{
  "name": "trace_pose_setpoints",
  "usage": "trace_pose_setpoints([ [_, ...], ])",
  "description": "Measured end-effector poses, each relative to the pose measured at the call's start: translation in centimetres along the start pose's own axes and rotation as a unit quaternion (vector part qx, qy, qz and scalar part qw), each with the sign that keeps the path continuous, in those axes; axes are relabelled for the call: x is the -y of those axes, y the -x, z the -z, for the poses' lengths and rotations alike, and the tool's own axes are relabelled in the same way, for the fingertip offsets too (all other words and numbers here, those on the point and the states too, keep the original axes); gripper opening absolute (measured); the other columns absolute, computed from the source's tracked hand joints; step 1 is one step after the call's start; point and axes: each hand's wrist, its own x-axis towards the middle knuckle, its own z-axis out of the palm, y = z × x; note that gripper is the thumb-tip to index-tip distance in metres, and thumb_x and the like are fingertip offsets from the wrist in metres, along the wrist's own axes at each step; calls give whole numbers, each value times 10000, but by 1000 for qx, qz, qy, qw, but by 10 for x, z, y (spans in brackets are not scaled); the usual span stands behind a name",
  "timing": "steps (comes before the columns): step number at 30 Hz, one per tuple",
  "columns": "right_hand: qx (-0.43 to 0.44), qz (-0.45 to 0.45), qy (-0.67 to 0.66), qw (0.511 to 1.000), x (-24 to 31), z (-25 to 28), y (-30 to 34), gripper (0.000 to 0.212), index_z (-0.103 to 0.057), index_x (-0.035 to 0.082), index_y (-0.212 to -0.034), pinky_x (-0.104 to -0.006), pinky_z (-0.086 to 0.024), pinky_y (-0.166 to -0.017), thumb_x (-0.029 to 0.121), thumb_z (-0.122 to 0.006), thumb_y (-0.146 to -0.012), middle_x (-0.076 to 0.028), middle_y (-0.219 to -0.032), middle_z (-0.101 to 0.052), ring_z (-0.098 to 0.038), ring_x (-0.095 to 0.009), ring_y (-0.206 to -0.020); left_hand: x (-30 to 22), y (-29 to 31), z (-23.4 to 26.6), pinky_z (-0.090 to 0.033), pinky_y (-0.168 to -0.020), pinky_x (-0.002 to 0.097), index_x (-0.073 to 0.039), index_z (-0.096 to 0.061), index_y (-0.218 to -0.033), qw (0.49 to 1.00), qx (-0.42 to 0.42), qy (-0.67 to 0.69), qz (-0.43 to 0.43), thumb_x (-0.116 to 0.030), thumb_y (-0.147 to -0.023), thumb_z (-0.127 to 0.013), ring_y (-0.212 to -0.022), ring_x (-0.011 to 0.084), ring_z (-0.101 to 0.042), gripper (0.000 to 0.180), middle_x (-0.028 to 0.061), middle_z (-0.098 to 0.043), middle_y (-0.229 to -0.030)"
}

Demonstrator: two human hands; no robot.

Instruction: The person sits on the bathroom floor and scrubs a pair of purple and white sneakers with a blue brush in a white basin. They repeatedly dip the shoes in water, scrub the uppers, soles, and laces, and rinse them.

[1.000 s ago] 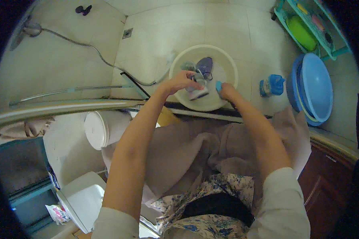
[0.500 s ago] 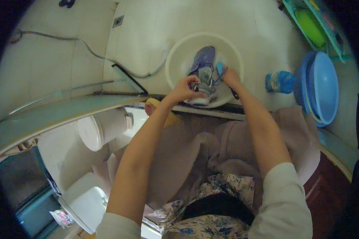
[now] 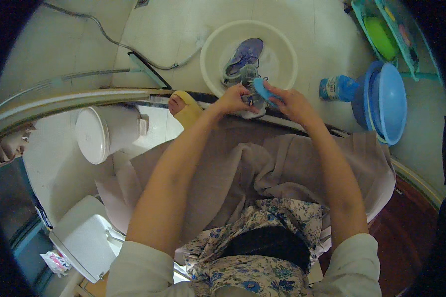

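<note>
A cream basin (image 3: pixel 293 63) stands on the tiled floor, and a purple sneaker (image 3: pixel 248 52) lies in its middle. Over the basin's near rim, my left hand (image 3: pixel 231 100) grips a grey sneaker (image 3: pixel 249 74), its fingers closed around the near part. My right hand (image 3: pixel 293 105) is wrapped around a blue scrub brush (image 3: pixel 264 91), held against or just above that sneaker. The brush and my fingers cover much of the grey sneaker, so whether the bristles touch it cannot be made out.
To the right are a blue jug-like container (image 3: pixel 338 88), stacked blue basins (image 3: pixel 392 104) and a turquoise rack (image 3: pixel 399 37). A hose (image 3: pixel 104 30) lies at the far left. A raised door track (image 3: pixel 148 94) runs before me, beside a white lidded bucket (image 3: pixel 92 134).
My right hand has brought the brush from the sneaker's right side nearer and up to the grey sneaker. The grey sneaker now sits further over the near rim. The whole view has shifted slightly.
</note>
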Motion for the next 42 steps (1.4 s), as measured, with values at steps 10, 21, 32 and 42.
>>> trace_pose_setpoints([
  [10,-107,0,71,992,5,-34,6,516,-378,300,-1302,-453,-467,-607,227,-548,-821,-194,-733,-599,-588,-372,-665,10,-6,-35,-423,-592,346,-49,-659,-757,996,-51,70,28,-353,-574,-779,-588,212,-524,375,96,-577,-622],
  [21,-119,-117,69,984,1,-33,-10,492,-389,275,-1301,-465,-442,-667,219,-535,-835,-217,-806,-594,-569,-406,-742,-46,-6,-64,-411,-730,382,-67,-667,-784,960,-227,107,125,-190,-583,-690,-687,290,-599,237,122,-629,-686],
  [32,-183,-129,76,972,-34,-36,-22,474,-411,83,-1275,-458,-441,-745,180,-521,-825,-250,-904,-580,-573,-384,-838,-37,-12,-94,-337,-754,370,-102,-672,-817,964,-222,130,71,-136,-612,-681,-805,264,-579,208,90,-638,-813],
  [42,-162,-165,84,969,37,-46,-10,453,-447,149,-1266,-433,-442,-651,188,-550,-826,-252,-798,-573,-574,-395,-754,-38,-6,-91,-424,-713,382,-98,-673,-897,963,-215,65,151,-189,-593,-715,-705,287,-600,320,103,-649,-763],
])
